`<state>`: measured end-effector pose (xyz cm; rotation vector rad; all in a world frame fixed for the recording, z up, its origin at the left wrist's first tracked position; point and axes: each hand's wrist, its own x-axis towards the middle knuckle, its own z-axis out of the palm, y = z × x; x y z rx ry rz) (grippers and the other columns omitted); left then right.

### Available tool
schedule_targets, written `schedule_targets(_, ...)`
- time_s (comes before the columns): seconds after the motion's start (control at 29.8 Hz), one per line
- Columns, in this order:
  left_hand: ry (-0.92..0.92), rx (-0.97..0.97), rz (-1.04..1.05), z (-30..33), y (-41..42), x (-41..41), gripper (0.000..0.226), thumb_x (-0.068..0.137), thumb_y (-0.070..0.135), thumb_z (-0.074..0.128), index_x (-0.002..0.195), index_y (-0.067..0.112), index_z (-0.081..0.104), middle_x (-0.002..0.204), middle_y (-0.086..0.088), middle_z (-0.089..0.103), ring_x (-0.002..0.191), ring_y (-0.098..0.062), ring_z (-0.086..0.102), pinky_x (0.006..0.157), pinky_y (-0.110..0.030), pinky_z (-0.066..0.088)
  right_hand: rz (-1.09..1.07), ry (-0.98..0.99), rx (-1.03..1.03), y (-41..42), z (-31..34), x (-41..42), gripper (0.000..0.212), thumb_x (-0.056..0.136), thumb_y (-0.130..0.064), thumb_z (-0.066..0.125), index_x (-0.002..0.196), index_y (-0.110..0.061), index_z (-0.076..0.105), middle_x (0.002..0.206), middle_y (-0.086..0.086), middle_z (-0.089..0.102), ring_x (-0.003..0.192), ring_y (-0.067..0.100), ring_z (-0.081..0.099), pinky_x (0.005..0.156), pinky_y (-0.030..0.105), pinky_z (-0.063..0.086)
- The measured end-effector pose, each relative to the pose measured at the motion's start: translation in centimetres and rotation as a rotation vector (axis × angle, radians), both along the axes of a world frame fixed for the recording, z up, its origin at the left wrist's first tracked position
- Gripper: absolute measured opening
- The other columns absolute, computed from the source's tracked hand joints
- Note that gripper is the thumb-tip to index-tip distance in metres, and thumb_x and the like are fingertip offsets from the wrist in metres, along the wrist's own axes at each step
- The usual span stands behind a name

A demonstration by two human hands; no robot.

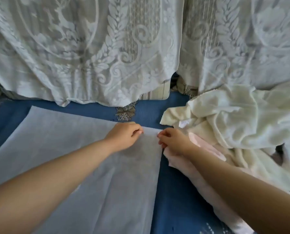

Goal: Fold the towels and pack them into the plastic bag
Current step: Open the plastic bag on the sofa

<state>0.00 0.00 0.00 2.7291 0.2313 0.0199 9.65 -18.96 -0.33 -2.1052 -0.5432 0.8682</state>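
Observation:
A large translucent white plastic bag (70, 149) lies flat on the blue cloth surface (174, 191), reaching from the far left to the near middle. My left hand (124, 135) and my right hand (172, 139) both pinch the bag's far right edge, a few centimetres apart. A pale pink towel (206, 146) lies under my right forearm, running toward the near right. A crumpled cream towel (234, 115) sits in a heap at the right.
White lace curtains (90, 48) hang across the whole back and drape onto the surface. A dark patterned item (279, 152) shows at the right edge, partly under the cream heap. Bare blue cloth lies between the bag and the pink towel.

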Motion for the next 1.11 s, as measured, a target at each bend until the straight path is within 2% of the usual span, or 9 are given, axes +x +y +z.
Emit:
schedule_targets(0.1, -0.017, 0.022, -0.011, -0.8, -1.9, -2.4, 0.02, 0.096, 0.025, 0.048, 0.101, 0.021, 0.067, 0.103, 0.006, 0.065, 0.094, -0.016, 0.059, 0.086, -0.033, 0.046, -0.003, -0.093, -0.007, -1.7, 0.1, -1.9, 0.013, 0.094, -0.024, 0.053, 0.085, -0.016, 0.059, 0.075, -0.005, 0.066, 0.064, 0.01, 0.06, 0.062, 0.02, 0.048)
schedule_targets(0.3, -0.05, -0.03, 0.052, -0.8, -6.9, -9.7, 0.03, 0.097, 0.03, 0.047, 0.122, 0.02, 0.059, 0.127, 0.005, 0.056, 0.116, -0.016, 0.053, 0.096, -0.033, 0.042, 0.017, -0.365, -0.108, -6.3, 1.0, -9.7, 0.026, 0.095, -0.024, 0.046, 0.092, -0.005, 0.063, 0.084, 0.008, 0.068, 0.076, 0.022, 0.061, 0.072, 0.033, 0.049)
schedule_targets(0.4, -0.095, -0.037, 0.087, -1.1, -8.7, -13.1, 0.033, 0.096, 0.03, 0.048, 0.127, 0.02, 0.056, 0.132, 0.004, 0.055, 0.121, -0.017, 0.05, 0.101, -0.033, 0.04, -0.038, -0.559, -0.083, -7.6, 0.2, -13.9, 0.026, 0.095, -0.033, 0.048, 0.092, -0.01, 0.061, 0.077, 0.002, 0.062, 0.072, 0.022, 0.057, 0.071, 0.031, 0.048)
schedule_targets(0.57, -0.188, -0.065, 0.222, -1.7, -10.5, -17.5, 0.039, 0.097, 0.029, 0.047, 0.135, 0.019, 0.047, 0.138, 0.0, 0.049, 0.127, -0.022, 0.044, 0.104, -0.033, 0.036, -0.112, -0.082, -0.071, -6.2, -1.0, -17.5, 0.052, 0.085, -0.044, 0.064, 0.123, -0.01, 0.053, 0.112, 0.003, 0.063, 0.101, 0.019, 0.059, 0.081, 0.026, 0.043)
schedule_targets(0.7, -0.223, 0.015, 0.125, 0.2, -10.7, -17.7, 0.051, 0.099, 0.024, 0.044, 0.147, 0.016, 0.03, 0.153, -0.002, 0.033, 0.139, -0.023, 0.03, 0.112, -0.037, 0.028, -0.121, -0.167, 0.116, -4.5, -0.3, -19.4, 0.01, 0.086, -0.028, 0.065, 0.081, -0.019, 0.061, 0.076, -0.006, 0.059, 0.073, 0.013, 0.055, 0.067, 0.024, 0.043)
schedule_targets(0.81, -0.228, 0.057, 0.058, 0.9, -9.7, -17.7, 0.054, 0.1, 0.024, 0.043, 0.15, 0.017, 0.025, 0.157, -0.001, 0.025, 0.144, -0.025, 0.022, 0.116, -0.039, 0.022, -0.1, -0.244, 0.342, -4.1, 1.3, -20.4, 0.006, 0.089, -0.021, 0.063, 0.093, -0.016, 0.063, 0.095, -0.009, 0.063, 0.083, 0.011, 0.057, 0.076, 0.021, 0.043)
schedule_targets(0.94, -0.345, -0.047, 0.085, 2.5, -8.9, -18.2, 0.043, 0.095, 0.03, 0.054, 0.136, 0.016, 0.051, 0.139, -0.004, 0.053, 0.131, -0.024, 0.044, 0.105, -0.038, 0.034, -0.057, -0.155, 0.558, -4.7, 3.1, -20.3, 0.007, 0.091, -0.006, 0.058, 0.088, -0.011, 0.061, 0.124, -0.009, 0.052, 0.103, -0.002, 0.054, 0.086, 0.006, 0.041)
schedule_targets(1.04, -0.508, -0.139, 0.147, 3.2, -8.8, -18.5, 0.019, 0.087, 0.024, 0.067, 0.098, 0.009, 0.069, 0.099, -0.005, 0.071, 0.093, -0.026, 0.064, 0.08, -0.035, 0.048, 0.001, -0.137, 0.593, -5.2, 3.5, -20.5, 0.017, 0.097, -0.008, 0.049, 0.094, -0.022, 0.06, 0.12, -0.007, 0.058, 0.108, -0.002, 0.053, 0.096, 0.015, 0.04)
schedule_targets(1.11, -0.538, -0.172, 0.225, 3.3, -9.0, -18.8, 0.012, 0.087, 0.018, 0.066, 0.082, 0.007, 0.066, 0.082, -0.001, 0.069, 0.08, -0.026, 0.064, 0.066, -0.031, 0.043, 0.041, -0.188, 0.503, -5.6, 3.2, -20.5, 0.023, 0.1, -0.011, 0.042, 0.113, -0.019, 0.059, 0.119, -0.007, 0.058, 0.114, 0.005, 0.052, 0.103, 0.022, 0.037)
